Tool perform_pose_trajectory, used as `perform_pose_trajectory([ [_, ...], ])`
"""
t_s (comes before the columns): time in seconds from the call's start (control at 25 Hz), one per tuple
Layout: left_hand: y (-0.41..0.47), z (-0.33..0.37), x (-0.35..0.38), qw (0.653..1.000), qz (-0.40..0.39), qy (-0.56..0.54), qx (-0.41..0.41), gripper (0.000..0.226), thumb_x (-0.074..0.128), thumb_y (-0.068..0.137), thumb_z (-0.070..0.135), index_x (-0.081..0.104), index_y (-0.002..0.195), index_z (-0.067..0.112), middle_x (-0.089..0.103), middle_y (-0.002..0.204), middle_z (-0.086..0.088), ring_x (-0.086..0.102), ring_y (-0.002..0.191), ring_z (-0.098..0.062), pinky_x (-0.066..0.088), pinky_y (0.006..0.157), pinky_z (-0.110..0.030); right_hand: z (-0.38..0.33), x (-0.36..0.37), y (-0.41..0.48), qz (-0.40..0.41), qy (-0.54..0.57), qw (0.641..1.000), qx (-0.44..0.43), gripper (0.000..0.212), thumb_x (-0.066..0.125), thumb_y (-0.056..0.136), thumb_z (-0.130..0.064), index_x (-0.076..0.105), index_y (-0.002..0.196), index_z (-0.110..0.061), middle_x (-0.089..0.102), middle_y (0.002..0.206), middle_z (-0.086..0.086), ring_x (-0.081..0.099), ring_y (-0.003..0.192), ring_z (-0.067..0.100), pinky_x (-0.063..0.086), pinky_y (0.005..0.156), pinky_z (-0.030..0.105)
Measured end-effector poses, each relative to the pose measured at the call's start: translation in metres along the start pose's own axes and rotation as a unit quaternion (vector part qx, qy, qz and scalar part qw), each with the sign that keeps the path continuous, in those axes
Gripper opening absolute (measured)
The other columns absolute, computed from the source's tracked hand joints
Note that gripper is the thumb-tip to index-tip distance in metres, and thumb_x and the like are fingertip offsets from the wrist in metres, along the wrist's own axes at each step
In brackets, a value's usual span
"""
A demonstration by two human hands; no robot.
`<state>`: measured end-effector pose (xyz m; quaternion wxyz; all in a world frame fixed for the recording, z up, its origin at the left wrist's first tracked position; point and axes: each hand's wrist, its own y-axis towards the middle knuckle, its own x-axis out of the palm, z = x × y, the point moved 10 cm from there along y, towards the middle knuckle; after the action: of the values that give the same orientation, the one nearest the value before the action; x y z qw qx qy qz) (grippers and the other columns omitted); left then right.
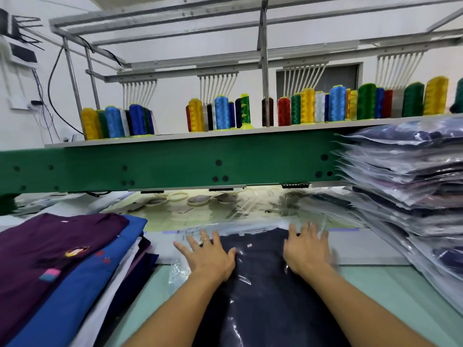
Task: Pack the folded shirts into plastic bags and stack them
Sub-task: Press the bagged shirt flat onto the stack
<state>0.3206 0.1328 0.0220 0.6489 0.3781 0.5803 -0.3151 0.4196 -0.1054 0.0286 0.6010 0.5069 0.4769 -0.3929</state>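
Table (375,279): hands (210,256) (307,254) flatten bagged shirt (263,291) (navy).

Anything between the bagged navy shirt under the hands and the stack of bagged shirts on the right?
Nothing visible. The left hand and right hand lie flat on the bagged navy shirt, and no object sits between it and the stack of bagged shirts. The stack is tall, so expect a lift.

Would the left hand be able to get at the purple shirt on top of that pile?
Probably yes. The left hand rests flat on the bagged navy shirt, and the purple shirt lies uncovered just to its left, with nothing between.
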Motion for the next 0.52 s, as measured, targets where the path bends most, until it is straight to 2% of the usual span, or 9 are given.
perform_pose_trajectory([
  [0.08,-0.021,0.011,-0.016,0.999,0.016,-0.04,0.026,0.081,0.021,0.096,0.071,0.004,0.162,0.026,-0.002,0.17,-0.007,-0.004,0.152,-0.049,-0.01,0.108,-0.079,-0.008,-0.016,-0.018,0.015,0.045,0.999,-0.024,0.068,0.041,0.098,-0.036,0.015,0.158,-0.019,0.02,0.163,0.012,0.012,0.15,0.037,0.013,0.12,0.056],
  [0.2,-0.061,0.023,-0.028,0.994,0.029,-0.084,0.059,0.072,0.025,0.098,0.066,0.011,0.16,0.031,0.004,0.17,-0.002,0.0,0.152,-0.047,-0.006,0.11,-0.079,-0.021,-0.039,-0.062,0.058,0.097,0.991,-0.068,0.064,0.038,0.097,-0.036,0.021,0.157,-0.023,0.027,0.162,0.004,0.022,0.148,0.033,0.024,0.117,0.049],
  [0.28,-0.085,0.029,-0.026,0.991,0.027,-0.111,0.071,0.067,0.026,0.1,0.062,0.011,0.159,0.036,0.005,0.17,0.002,0.001,0.153,-0.045,-0.005,0.111,-0.078,-0.038,-0.039,-0.094,0.052,0.138,0.984,-0.104,0.062,0.035,0.099,-0.037,0.02,0.158,-0.028,0.023,0.165,0.002,0.023,0.15,0.03,0.026,0.119,0.046],
  [0.4,-0.127,0.024,-0.008,0.989,0.012,-0.127,0.077,0.061,0.024,0.102,0.057,0.01,0.159,0.042,0.002,0.17,0.006,-0.003,0.154,-0.041,-0.006,0.112,-0.077,-0.063,-0.017,-0.151,-0.009,0.152,0.975,-0.164,0.057,0.024,0.104,-0.044,0.012,0.158,-0.039,0.012,0.168,-0.001,0.015,0.153,0.031,0.018,0.122,0.049],
  [0.52,-0.154,0.009,0.018,0.99,-0.007,-0.119,0.079,0.06,0.019,0.101,0.061,0.013,0.158,0.045,0.002,0.17,0.01,-0.006,0.155,-0.037,-0.006,0.116,-0.071,-0.056,0.007,-0.178,-0.058,0.126,0.978,-0.159,0.059,0.016,0.1,-0.062,0.008,0.157,-0.048,0.005,0.169,-0.001,0.001,0.155,0.031,0.001,0.124,0.049],
])
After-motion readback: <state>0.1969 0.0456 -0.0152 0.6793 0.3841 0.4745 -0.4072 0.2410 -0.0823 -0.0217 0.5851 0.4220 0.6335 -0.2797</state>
